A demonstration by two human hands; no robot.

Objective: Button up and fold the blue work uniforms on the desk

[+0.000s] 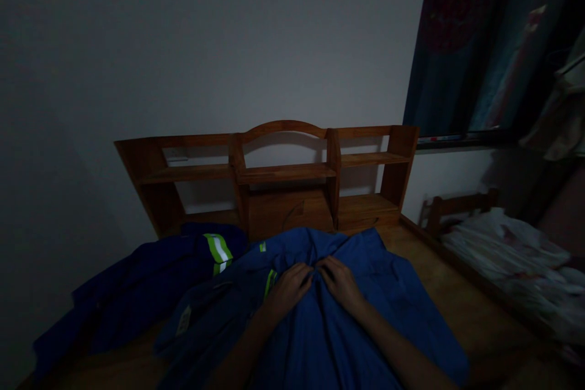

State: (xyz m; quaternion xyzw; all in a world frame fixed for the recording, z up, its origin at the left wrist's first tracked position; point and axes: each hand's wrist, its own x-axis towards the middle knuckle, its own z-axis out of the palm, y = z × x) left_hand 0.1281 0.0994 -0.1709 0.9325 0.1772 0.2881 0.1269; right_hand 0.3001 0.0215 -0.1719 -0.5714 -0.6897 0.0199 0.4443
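A blue work jacket (379, 292) with yellow-green reflective trim lies spread over the wooden surface in front of me. My left hand (291, 285) pinches its fabric near the middle, fingers curled together. Close beside it, my right hand (339, 280) grips the same cloth, and the fabric bunches into folds between the two. The exact bit under the fingertips is too dark to make out. To the left lies a darker blue garment (141, 280) with a reflective band (218, 248), partly against the jacket.
A wooden shelf unit (287, 173) with an arched top stands behind the jacket against the wall. Beyond the desk-like surface's raised right edge lies a pile of whitish plastic or cloth (507, 250). A dark window (457, 42) is at upper right.
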